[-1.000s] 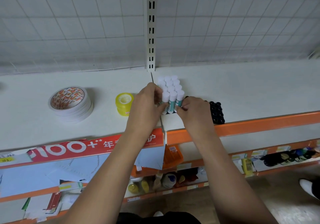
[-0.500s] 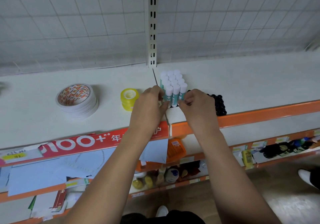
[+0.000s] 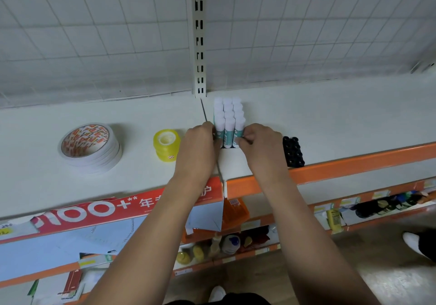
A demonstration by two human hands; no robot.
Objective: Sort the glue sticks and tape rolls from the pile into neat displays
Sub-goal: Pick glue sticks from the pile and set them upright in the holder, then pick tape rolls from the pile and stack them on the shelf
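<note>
Since the earlier frame the hands have barely been moved: the front three glue sticks (image 3: 227, 126) are kept pinched between the left hand (image 3: 199, 149) and the right hand (image 3: 262, 145), each grip curled onto an outer stick. The smooth, white-capped cylinders are packed upright, three across, on the white shelf (image 3: 342, 120). To their left, one stack of flat white tape rolls (image 3: 90, 149) and glossy yellow tape (image 3: 166, 145) are seen.
</note>
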